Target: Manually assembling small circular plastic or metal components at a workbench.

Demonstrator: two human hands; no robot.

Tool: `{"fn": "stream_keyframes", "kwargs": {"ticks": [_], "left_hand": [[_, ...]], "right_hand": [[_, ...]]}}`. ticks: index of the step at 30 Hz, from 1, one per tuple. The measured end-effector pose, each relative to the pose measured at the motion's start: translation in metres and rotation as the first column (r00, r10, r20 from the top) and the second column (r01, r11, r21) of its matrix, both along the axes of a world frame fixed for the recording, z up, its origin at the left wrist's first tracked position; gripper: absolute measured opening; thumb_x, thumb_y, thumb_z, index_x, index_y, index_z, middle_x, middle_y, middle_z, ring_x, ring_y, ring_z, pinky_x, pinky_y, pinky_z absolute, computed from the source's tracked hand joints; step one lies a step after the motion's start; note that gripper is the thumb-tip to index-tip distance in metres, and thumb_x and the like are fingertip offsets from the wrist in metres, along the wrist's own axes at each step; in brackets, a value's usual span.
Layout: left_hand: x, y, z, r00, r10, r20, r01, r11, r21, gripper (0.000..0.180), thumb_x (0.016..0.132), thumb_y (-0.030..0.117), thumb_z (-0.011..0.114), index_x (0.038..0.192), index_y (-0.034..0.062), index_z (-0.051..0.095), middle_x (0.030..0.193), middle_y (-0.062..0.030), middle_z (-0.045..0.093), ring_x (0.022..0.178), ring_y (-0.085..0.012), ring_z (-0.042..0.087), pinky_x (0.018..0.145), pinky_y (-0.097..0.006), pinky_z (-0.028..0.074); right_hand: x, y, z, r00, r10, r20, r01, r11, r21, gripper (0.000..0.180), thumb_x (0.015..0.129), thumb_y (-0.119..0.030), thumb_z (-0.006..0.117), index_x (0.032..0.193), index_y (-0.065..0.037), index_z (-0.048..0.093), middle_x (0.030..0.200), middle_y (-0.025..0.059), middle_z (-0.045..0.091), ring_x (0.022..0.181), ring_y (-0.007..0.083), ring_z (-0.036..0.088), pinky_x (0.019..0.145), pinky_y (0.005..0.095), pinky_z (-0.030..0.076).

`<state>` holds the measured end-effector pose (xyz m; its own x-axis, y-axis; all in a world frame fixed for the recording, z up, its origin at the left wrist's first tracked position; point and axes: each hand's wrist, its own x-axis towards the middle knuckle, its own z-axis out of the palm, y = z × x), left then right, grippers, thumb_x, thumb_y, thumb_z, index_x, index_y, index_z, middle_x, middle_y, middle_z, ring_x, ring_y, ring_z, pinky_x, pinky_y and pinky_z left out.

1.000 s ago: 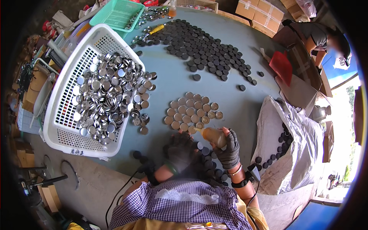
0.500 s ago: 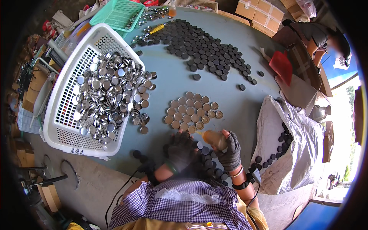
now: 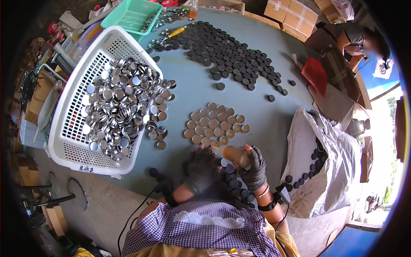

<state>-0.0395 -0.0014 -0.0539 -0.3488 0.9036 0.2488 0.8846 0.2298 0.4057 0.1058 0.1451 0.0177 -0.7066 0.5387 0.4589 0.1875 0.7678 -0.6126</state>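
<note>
My right hand [image 3: 256, 169], in a dark fingerless glove, is closed around a squeeze bottle [image 3: 236, 156] of amber liquid. The bottle lies tilted, its thin nozzle pointing left toward the nearest of several round metal caps [image 3: 209, 123]. These caps lie hollow side up in a cluster on the table; those at its right and near edge show a ring inside. My left hand [image 3: 201, 169], gloved too, is at the cluster's near edge with its fingertips by the closest cap. Motion smears its fingers. Black round caps [image 3: 233, 183] lie between and beneath my hands.
A white basket [image 3: 70, 150] heaped with silver caps [image 3: 115, 107] tips onto the table [image 3: 171, 124] at left. Black caps [image 3: 235, 60] spread across the back, near a yellow-handled screwdriver [image 3: 176, 32] and green basket [image 3: 128, 17]. A white sack [image 3: 317, 184] lies right. Another person [image 3: 355, 40] bends at far right.
The bottle and my right hand have shifted slightly left, bringing the nozzle nearer my left fingertips. My left hand stays in nearly the same place. The person at far right has moved a little.
</note>
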Motion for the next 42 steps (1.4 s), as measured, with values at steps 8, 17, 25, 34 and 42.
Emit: {"fn": "stream_keyframes", "kwargs": {"ticks": [8, 17, 25, 34, 42], "left_hand": [[0.001, 0.001, -0.001, 1.000, 0.004, -0.007, -0.004, 1.000, -0.003, 0.055, 0.084, 0.042, 0.064, 0.123, 0.0056, 0.054, 0.133, -0.0136, 0.052, 0.131, -0.0405, 0.042, 0.105, -0.059, 0.031], [0.000, 0.001, 0.003, 1.000, 0.003, -0.010, -0.003, 0.999, -0.032, 0.054, 0.084, 0.041, 0.065, 0.122, 0.0053, 0.056, 0.132, -0.0135, 0.052, 0.131, -0.0407, 0.041, 0.105, -0.059, 0.031], [0.001, 0.001, 0.004, 1.000, 0.010, 0.007, -0.010, 1.000, 0.006, 0.053, 0.082, 0.040, 0.066, 0.121, 0.0056, 0.056, 0.130, -0.0134, 0.053, 0.131, -0.0407, 0.042, 0.104, -0.059, 0.032], [-0.012, -0.002, 0.007, 0.995, 0.075, -0.067, -0.079, 0.995, -0.061, 0.056, 0.081, 0.043, 0.066, 0.122, 0.0068, 0.056, 0.132, -0.0144, 0.052, 0.131, -0.0400, 0.041, 0.106, -0.058, 0.031], [-0.026, -0.009, 0.009, 0.992, 0.124, -0.008, -0.124, 0.992, 0.012, 0.052, 0.082, 0.036, 0.068, 0.123, 0.0054, 0.057, 0.134, -0.0150, 0.052, 0.134, -0.0407, 0.039, 0.109, -0.059, 0.028]], "right_hand": [[-0.007, 0.005, -0.002, 0.999, -0.013, -0.040, 0.014, 1.000, 0.023, 0.071, 0.063, -0.003, 0.083, 0.128, -0.006, 0.053, 0.105, 0.0162, 0.063, 0.093, 0.0350, 0.064, 0.082, 0.0408, 0.053], [-0.003, 0.006, 0.005, 0.997, -0.075, 0.014, 0.075, 0.996, 0.040, 0.069, 0.063, -0.004, 0.084, 0.126, -0.005, 0.054, 0.102, 0.0155, 0.063, 0.093, 0.0340, 0.064, 0.081, 0.0400, 0.052], [0.009, 0.001, 0.002, 0.998, -0.054, 0.026, 0.054, 0.999, 0.003, 0.067, 0.065, -0.006, 0.079, 0.128, -0.003, 0.054, 0.108, 0.0181, 0.061, 0.096, 0.0368, 0.062, 0.083, 0.0414, 0.052], [-0.002, 0.001, -0.004, 0.999, -0.048, -0.014, 0.047, 0.999, -0.013, 0.068, 0.067, -0.008, 0.081, 0.128, -0.003, 0.052, 0.108, 0.0173, 0.061, 0.097, 0.0362, 0.062, 0.083, 0.0413, 0.052], [-0.005, 0.000, 0.005, 0.996, -0.075, -0.040, 0.076, 0.997, 0.012, 0.069, 0.067, -0.009, 0.082, 0.129, -0.004, 0.052, 0.108, 0.0163, 0.062, 0.096, 0.0354, 0.063, 0.082, 0.0418, 0.052]]}}
